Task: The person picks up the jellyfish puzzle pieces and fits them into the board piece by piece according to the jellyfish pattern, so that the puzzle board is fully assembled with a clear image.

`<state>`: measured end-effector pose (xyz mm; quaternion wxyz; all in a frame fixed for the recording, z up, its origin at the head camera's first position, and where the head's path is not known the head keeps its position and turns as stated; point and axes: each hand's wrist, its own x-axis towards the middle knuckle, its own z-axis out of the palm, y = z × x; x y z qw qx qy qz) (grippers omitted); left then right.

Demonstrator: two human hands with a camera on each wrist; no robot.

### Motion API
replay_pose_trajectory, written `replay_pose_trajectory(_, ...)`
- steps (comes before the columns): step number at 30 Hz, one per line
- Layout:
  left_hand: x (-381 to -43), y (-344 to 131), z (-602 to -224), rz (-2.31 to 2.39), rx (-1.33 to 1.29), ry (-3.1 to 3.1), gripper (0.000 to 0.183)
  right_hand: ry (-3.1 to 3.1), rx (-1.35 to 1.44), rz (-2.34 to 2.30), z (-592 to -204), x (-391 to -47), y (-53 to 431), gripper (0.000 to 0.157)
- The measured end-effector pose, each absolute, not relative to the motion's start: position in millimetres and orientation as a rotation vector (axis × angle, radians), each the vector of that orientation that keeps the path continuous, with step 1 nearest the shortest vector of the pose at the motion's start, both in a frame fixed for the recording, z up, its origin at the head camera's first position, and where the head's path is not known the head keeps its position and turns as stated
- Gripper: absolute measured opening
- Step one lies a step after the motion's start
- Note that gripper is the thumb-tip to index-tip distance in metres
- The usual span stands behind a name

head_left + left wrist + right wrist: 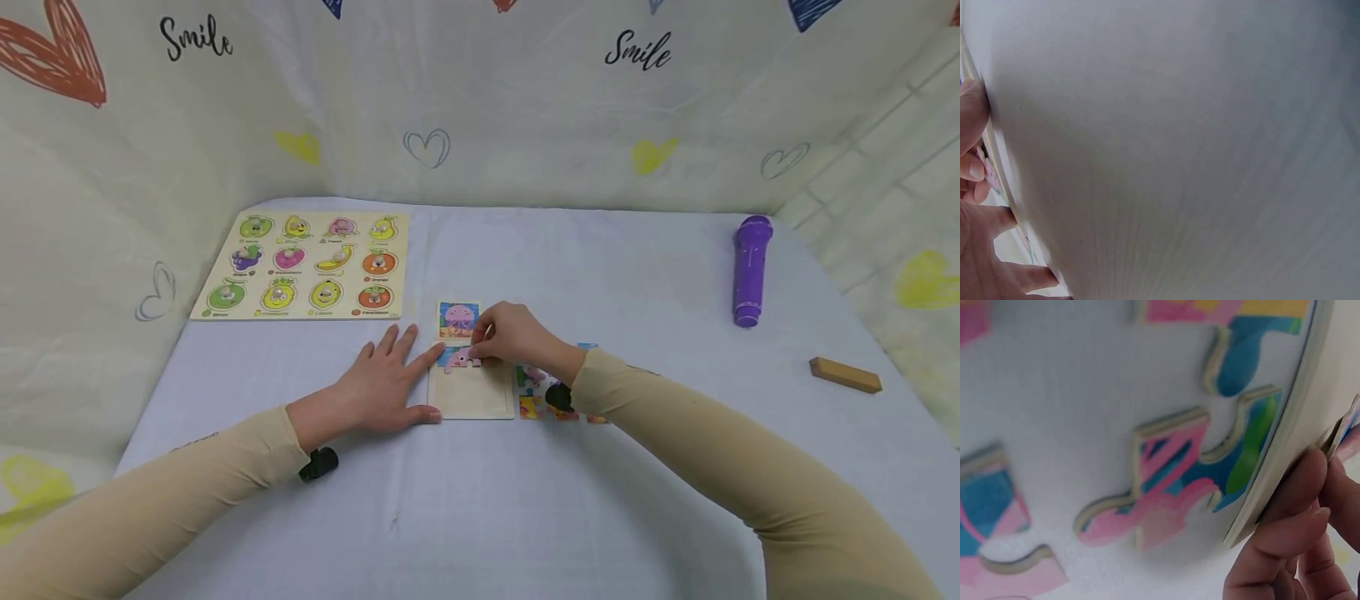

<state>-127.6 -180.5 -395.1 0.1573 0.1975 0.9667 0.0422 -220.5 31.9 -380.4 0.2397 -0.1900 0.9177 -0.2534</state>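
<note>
A wooden puzzle board (472,400) lies mid-table, with a pink sea-animal picture (459,320) at its top. Pink and blue puzzle pieces (452,358) sit in the upper part of its bare tray. My left hand (381,387) is spread flat on the table, its index fingertip and thumb right at the board's left edge. Over the tray's upper right, my right hand (517,333) pinches a puzzle piece (1349,422) between thumb and fingers, largely hidden by them. Just right of the board lie several loose pieces (1169,512), partly covered by my right wrist in the head view.
A fruit puzzle board (315,267) lies at the back left of the white-covered table. At the far right are a purple microphone-shaped cylinder (751,271) and a small wooden block (845,375). A printed cloth wall (517,108) stands behind the table.
</note>
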Motion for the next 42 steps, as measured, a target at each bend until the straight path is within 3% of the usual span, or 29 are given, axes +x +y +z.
replay_pose_trajectory(42, -125.4, -181.5, -395.8, 0.148, 0.592, 2.787, 0.094, 2.574, -0.721, -0.516, -383.1, -210.4, 30.0, 0.022)
